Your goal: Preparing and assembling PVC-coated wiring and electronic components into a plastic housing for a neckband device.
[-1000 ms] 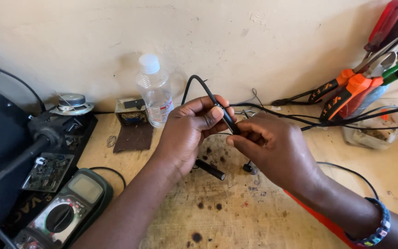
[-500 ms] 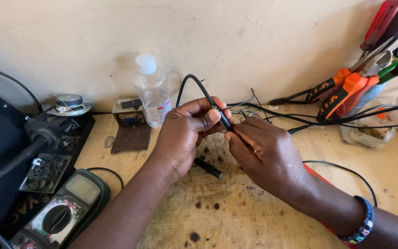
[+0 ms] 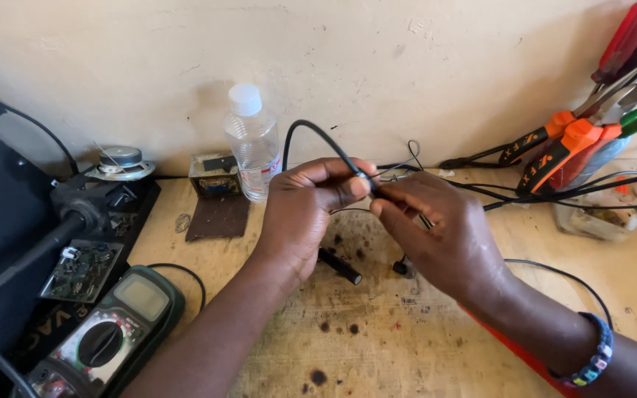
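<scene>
Black cable (image 3: 317, 133) pinched at its end between left hand (image 3: 305, 214) fingers and right hand (image 3: 436, 232) fingers, above the bench (image 3: 407, 346), near the water bottle (image 3: 252, 144). Risk: thin wire strands may snap if tugged hard.

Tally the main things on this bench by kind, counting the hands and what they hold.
Hands: 2, left hand and right hand
Black cable pinched between both: 1
Clear plastic bottle: 1
Multimeter: 1
Small speaker: 1
Circuit board: 1
Orange-handled tools: 2 clearly visible
Total: 9
</scene>
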